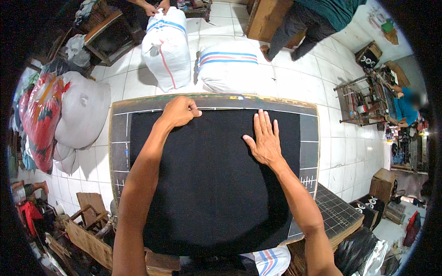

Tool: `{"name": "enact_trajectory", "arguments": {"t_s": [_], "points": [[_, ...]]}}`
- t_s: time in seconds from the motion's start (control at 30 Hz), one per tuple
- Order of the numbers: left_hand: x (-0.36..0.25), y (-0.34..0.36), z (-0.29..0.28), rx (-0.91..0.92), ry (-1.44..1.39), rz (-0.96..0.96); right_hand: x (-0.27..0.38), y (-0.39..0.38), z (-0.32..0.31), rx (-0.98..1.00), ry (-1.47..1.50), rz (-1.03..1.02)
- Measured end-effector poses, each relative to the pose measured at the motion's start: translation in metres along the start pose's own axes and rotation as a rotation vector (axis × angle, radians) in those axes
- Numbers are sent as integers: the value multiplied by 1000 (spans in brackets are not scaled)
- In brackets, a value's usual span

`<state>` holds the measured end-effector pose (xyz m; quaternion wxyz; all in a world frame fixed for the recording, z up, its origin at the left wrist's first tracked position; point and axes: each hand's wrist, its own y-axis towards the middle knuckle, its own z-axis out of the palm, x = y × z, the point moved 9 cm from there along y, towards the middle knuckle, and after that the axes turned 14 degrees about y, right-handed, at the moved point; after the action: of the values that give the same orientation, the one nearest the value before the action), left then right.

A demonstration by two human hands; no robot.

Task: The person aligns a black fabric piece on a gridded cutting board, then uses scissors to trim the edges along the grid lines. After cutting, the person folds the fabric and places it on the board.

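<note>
A large piece of black fabric (212, 175) lies spread over a dark board (120, 161) marked with white lines. Its far edge runs close to a white line near the board's far side. My left hand (179, 112) is closed at that edge, left of the middle, with thumb and fingers pinching the fabric. My right hand (264, 140) lies flat on the fabric further right, fingers stretched toward the far edge and thumb out to the side. The near edge of the fabric hangs by the board's front.
Beyond the board stand two white sacks (166, 55), one touched by another person's hands. A person in dark trousers (294, 27) stands far right. Bagged clothes (43, 119) and a grey sack (83, 110) sit left. Stacked lined boards (338, 209) are at the near right.
</note>
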<state>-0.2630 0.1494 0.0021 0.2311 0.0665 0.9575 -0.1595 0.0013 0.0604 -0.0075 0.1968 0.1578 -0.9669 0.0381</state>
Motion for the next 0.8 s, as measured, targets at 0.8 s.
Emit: {"name": "enact_trajectory", "arguments": {"t_s": [0.8], "points": [[12, 3, 1, -161, -61, 107, 104, -5, 39, 468, 35, -697]]}}
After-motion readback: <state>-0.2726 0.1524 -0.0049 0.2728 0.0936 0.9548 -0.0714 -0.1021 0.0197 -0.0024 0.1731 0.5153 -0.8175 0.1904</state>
